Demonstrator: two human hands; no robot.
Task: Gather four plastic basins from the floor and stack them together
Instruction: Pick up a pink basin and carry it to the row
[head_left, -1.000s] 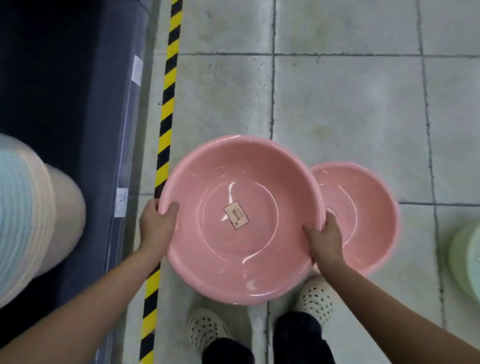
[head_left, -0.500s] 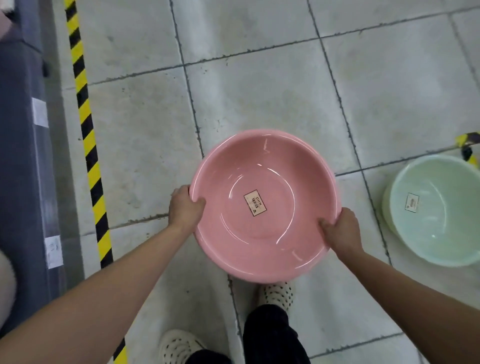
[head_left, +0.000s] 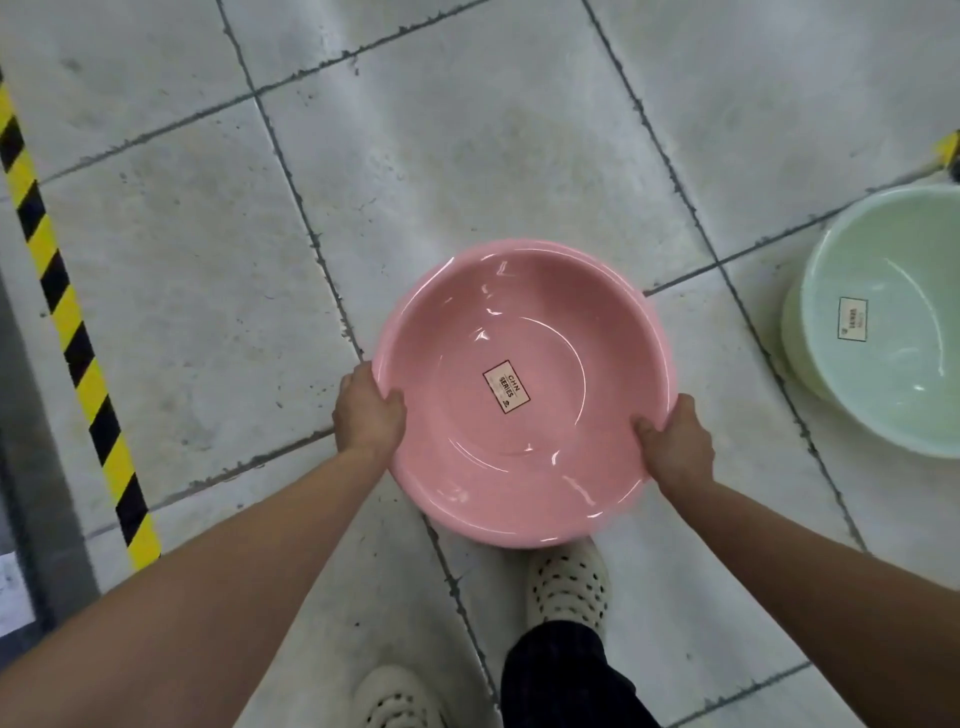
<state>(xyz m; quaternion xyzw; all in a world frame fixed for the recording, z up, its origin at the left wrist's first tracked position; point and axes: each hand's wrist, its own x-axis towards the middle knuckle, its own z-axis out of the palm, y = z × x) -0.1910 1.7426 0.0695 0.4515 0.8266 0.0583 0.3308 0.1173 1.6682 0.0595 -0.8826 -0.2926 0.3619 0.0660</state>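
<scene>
I hold a pink plastic basin (head_left: 524, 447) above the tiled floor, in front of my feet. A label is stuck in the middle of its bottom. My left hand (head_left: 368, 410) grips its left rim and my right hand (head_left: 675, 447) grips its right rim, thumbs inside. A pale green basin (head_left: 893, 374) with a label inside stands on the floor at the right edge of the view, apart from the pink one. Whether a second pink basin sits nested under the held one, I cannot tell.
A yellow and black hazard stripe (head_left: 72, 332) runs along the floor at the left, next to a dark grey shelf base (head_left: 31, 467). My two white perforated shoes (head_left: 569, 584) stand below the basin. Grey floor tiles (head_left: 467, 145) stretch ahead.
The view has swung right while I carry the pink basin. The second pink basin seen on the floor a second ago is out of sight, and the green basin has come closer at the right.
</scene>
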